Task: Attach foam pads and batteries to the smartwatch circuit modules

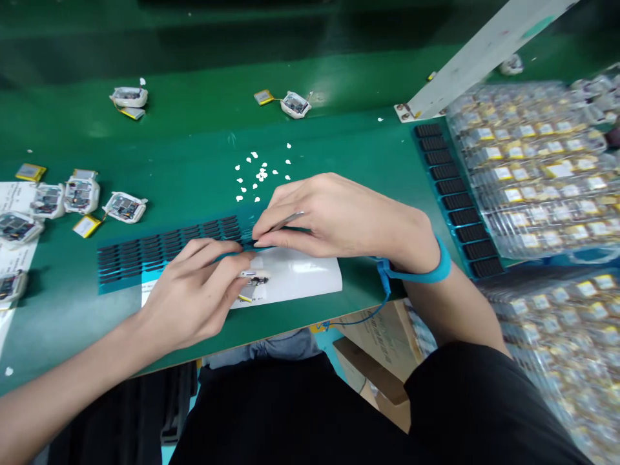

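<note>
From beneath the hands [194, 290], a black-strip sheet [167, 248] apparently stretches left.

An electronics assembly workshop is indicated by the green workbench [188, 171], opened circuit units [124, 207] at frame left, and stacked clear trays [477, 187], apparently battery-filled, at right.

The strips [229, 227] are black, the wristband [444, 263] blue, the bench [184, 165] green.

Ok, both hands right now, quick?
Left hand: fingers curled beside the black-strip sheet; grip can't be told.
Right hand: closed, holding a thin metal tool.
</note>
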A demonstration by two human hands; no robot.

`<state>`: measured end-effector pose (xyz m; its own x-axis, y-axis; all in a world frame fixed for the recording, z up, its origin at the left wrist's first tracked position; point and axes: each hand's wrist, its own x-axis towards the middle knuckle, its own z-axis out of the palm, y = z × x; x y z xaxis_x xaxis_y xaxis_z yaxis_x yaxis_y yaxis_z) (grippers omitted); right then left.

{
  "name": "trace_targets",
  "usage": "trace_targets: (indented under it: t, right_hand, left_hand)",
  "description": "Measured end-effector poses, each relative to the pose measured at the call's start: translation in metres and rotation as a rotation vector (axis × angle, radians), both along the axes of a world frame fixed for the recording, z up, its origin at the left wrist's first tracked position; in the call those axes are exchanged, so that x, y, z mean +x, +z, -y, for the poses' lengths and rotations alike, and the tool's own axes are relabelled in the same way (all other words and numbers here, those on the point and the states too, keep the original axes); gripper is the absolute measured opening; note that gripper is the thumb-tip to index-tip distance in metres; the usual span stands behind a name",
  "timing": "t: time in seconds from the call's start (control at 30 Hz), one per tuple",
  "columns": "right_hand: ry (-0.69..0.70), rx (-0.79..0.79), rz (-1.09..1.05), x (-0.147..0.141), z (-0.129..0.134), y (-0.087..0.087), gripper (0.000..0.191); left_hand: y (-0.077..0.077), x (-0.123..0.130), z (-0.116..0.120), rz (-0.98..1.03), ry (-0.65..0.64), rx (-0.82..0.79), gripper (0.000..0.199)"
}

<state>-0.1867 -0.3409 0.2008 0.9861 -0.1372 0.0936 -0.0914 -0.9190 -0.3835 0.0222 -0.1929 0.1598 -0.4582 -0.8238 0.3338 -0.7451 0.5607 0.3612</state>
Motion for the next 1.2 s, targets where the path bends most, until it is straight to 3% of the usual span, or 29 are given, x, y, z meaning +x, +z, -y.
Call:
trace_targets:
  t: [0.13, 0.4, 0.83, 1.07, 1.2]
  right_hand:
    - [-0.016, 0.031, -0.074, 0.002, 0.001, -0.003, 0.037]
    - [0.025, 0.035, -0.101, 0.006, -0.002, -0.006, 0.034]
    - [0.058, -0.229, -0.261, 0.009, -0.015, 0.002, 0.024]
    - [-0.002, -0.352, -0.154, 0.005, -0.008, -0.006, 0.021]
    - [-0.029, -0.378, 0.092, 0.004, -0.003, -0.013, 0.028]
  left_hand:
    - [0.000, 0.001, 0.006, 0.067, -0.092, -0.008, 0.019]
    - [0.000, 0.001, 0.006, 0.045, -0.063, 0.041, 0.020]
    - [-0.001, 0.001, 0.009, 0.158, -0.126, -0.023, 0.022]
    - [-0.004, 0.000, 0.012, 0.156, -0.150, -0.047, 0.022]
    - [-0.003, 0.002, 0.014, 0.168, -0.231, -0.121, 0.019]
